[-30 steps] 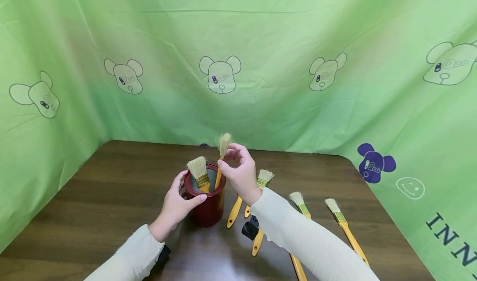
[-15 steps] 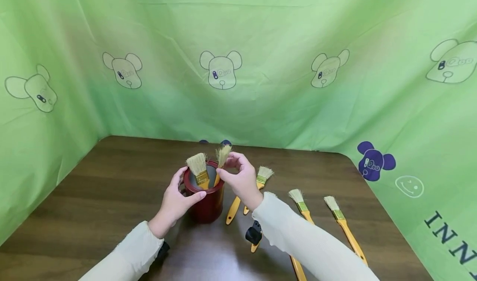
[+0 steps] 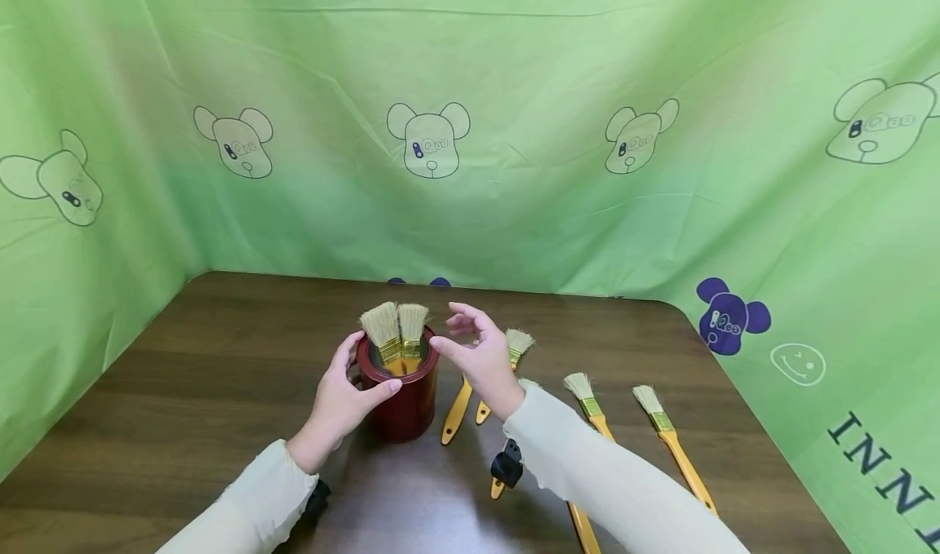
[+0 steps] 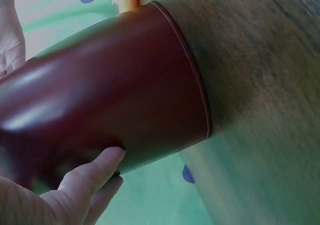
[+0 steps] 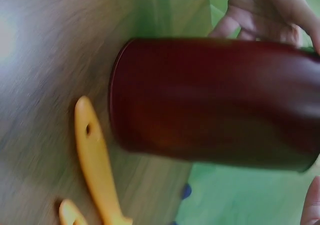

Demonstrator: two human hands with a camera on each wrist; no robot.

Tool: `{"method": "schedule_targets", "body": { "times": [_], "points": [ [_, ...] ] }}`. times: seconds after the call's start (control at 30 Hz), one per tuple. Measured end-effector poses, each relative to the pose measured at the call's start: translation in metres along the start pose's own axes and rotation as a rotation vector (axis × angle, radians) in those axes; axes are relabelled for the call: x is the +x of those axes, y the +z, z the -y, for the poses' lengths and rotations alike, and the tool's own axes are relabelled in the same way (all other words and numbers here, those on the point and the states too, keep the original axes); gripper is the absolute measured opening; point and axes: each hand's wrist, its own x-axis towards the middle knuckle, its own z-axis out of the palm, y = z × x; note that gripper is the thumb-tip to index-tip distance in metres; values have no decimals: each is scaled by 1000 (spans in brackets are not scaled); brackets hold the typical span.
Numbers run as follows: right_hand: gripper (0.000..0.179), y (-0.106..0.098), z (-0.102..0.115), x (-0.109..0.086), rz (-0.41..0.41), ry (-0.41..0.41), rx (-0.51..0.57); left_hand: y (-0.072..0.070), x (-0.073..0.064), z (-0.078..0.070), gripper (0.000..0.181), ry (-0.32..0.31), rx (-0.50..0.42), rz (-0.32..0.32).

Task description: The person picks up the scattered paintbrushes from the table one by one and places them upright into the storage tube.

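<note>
A dark red cylindrical pot (image 3: 402,411) stands upright on the table. Two paintbrushes lean inside it with bristles up: the left brush (image 3: 380,327) tilts left, and beside it is the right brush (image 3: 413,322). My left hand (image 3: 343,403) grips the pot from the left, thumb at the front of the rim; the left wrist view shows this hand (image 4: 75,197) against the pot's wall. Just off the right of the rim is my right hand (image 3: 481,358), fingers parted and holding nothing. The lower handles of both brushes are hidden in the pot.
Several more paintbrushes lie to the pot's right: a yellow handle (image 3: 457,414) close by, a brush (image 3: 518,343) partly behind the right hand, a brush (image 3: 583,391) under the right sleeve and a far-right brush (image 3: 671,440). A green printed cloth (image 3: 536,211) borders the brown table (image 3: 242,350).
The right hand has lowered a paintbrush into the pot and let go of it, so it now stands beside the other brush. The left hand keeps its hold on the pot.
</note>
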Motion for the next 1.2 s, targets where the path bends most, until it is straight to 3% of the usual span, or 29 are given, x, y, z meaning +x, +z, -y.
{"method": "schedule_targets", "body": {
  "times": [0.27,0.33,0.5,0.67,0.8,0.93,1.03,1.2],
  "points": [
    [37,-42,-8,5,-102,-35,-236,-1,4,1,83,-10,-6,9],
    [32,-58,-10,7,-70,-6,-327,-1,4,1,83,-12,-5,9],
    [29,-110,-20,5,101,75,-557,-1,1,5,82,-38,-8,2],
    [34,-171,-32,-13,99,133,-711,0,-3,7,82,-39,-12,3],
    [38,-220,-44,-30,77,177,-754,0,-4,6,82,-18,-7,0],
    [45,-259,-57,-43,44,224,-655,0,-3,3,82,7,1,-10],
    [49,-276,-65,-53,-7,270,-613,0,-2,2,81,10,7,-13],
    [55,-286,-76,-71,-5,360,-810,2,-1,4,81,4,10,-3]
  ]
}}
